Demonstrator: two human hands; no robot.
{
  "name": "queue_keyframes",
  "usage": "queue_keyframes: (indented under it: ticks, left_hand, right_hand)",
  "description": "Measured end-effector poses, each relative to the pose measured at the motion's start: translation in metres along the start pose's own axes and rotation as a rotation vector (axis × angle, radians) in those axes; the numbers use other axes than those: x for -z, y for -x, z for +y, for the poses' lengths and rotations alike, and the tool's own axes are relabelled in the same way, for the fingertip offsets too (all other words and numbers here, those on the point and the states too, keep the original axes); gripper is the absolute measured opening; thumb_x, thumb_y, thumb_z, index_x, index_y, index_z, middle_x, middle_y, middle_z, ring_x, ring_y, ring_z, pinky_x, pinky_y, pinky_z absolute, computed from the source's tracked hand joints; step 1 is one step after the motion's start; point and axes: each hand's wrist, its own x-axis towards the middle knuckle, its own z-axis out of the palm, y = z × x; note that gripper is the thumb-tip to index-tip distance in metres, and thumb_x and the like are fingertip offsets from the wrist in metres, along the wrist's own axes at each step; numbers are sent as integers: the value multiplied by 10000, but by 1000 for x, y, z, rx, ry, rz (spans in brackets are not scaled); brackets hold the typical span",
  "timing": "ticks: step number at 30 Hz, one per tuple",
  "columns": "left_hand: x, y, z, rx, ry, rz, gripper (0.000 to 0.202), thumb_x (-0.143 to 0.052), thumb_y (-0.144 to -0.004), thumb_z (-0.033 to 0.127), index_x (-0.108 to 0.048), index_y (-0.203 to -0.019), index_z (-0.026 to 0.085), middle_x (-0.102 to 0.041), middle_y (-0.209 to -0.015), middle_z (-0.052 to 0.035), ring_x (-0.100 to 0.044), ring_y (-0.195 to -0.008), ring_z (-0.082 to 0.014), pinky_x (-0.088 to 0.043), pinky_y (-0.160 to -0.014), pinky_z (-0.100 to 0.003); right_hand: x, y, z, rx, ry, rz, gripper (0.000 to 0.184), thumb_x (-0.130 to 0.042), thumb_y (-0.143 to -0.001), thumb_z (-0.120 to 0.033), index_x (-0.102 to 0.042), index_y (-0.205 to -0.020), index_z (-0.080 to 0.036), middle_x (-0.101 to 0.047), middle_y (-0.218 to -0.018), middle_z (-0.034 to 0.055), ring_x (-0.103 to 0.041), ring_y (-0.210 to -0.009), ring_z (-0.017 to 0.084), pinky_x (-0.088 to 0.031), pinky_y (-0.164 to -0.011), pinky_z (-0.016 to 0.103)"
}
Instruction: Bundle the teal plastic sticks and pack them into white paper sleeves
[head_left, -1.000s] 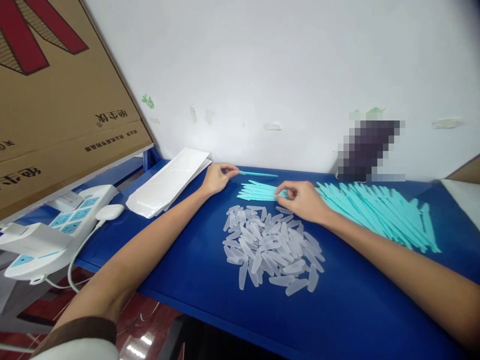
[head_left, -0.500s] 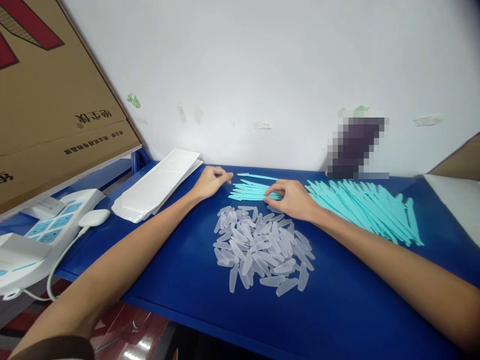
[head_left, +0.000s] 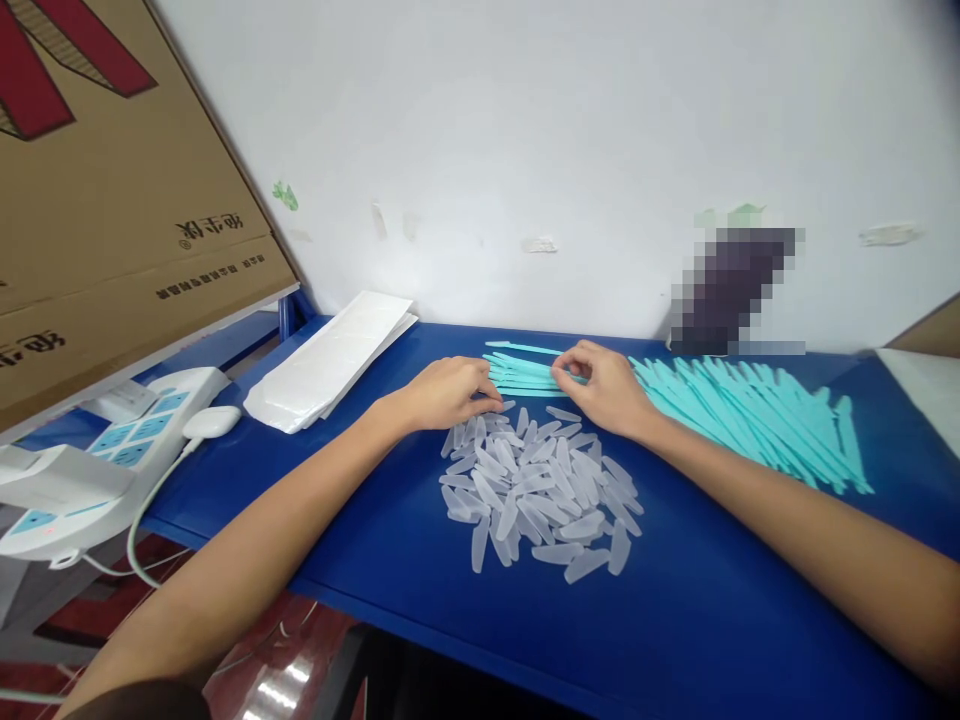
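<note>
Slim turquoise sticks [head_left: 525, 376], bunched at desk [head_left: 675, 620] back, between the hands. Right hand [head_left: 604, 385] curled at their right end, grip unclear. Left hand [head_left: 454, 392] bent at left end, can't tell if holding. Nearer: frosted, translucent, blade-shaped caps [head_left: 540, 490], heaped. Desk smooth, blue.

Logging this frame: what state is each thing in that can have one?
Single turquoise stick: lying apart
Small turquoise bunch: roughly side by side
Large turquoise pile: loosely overlapping
Translucent pieces: loose heap
White packets: stacked flat
Power strip: adapters plugged in
Left hand: fingers bent, grip unclear
Right hand: fingers curled at small turquoise bunch, grip unclear
</note>
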Motion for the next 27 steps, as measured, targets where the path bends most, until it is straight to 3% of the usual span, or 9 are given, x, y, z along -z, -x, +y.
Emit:
queue_keyframes:
  ticks: [5, 11, 19, 24, 27]
  left_hand:
    - [1, 3, 1, 28, 23, -19, 234, -578, -927, 333, -773, -955, 207, -615, -868, -61, -557, -745, -170, -368, -654, -304]
    - [-2, 5, -4, 19, 132, 7, 229, -547, -944, 312, -731, -931, 175, -635, -917, -69, -587, -841, -188, -419, -758, -306]
    - [-9, 6, -11, -17, 120, 99, 206, -488, -968, 270, -663, -945, 162, -688, -933, -79, -620, -869, -204, -446, -768, -322]
    - [-10, 6, -12, 56, 72, 392, 330, -380, -1007, 232, -586, -1258, 174, -635, -1010, -96, -601, -900, -214, -457, -800, -346]
    - [-15, 4, -20, 146, 164, 565, 326, -337, -1026, 249, -598, -1206, 173, -609, -1012, -94, -584, -926, -211, -456, -848, -354]
  right_hand:
    - [-1, 0, 1, -81, -11, 44, 179, -509, -901, -318, -623, -853, -188, -660, -788, 39, -537, -621, 154, -373, -651, 300]
    - [1, 2, 3, -139, 2, 75, 216, -430, -958, -362, -574, -944, -202, -565, -613, -12, -488, -548, 162, -340, -627, 305]
    - [3, 3, 1, -159, 6, 103, 311, -399, -974, -403, -617, -1047, -194, -615, -676, 24, -550, -617, 208, -372, -657, 327]
    - [0, 1, 3, -65, -8, 97, 307, -433, -953, -388, -658, -913, -183, -660, -866, 88, -620, -853, 243, -427, -795, 350]
    - [0, 0, 4, -50, -36, 83, 283, -450, -940, -358, -660, -857, -186, -683, -922, 94, -631, -898, 245, -430, -812, 351]
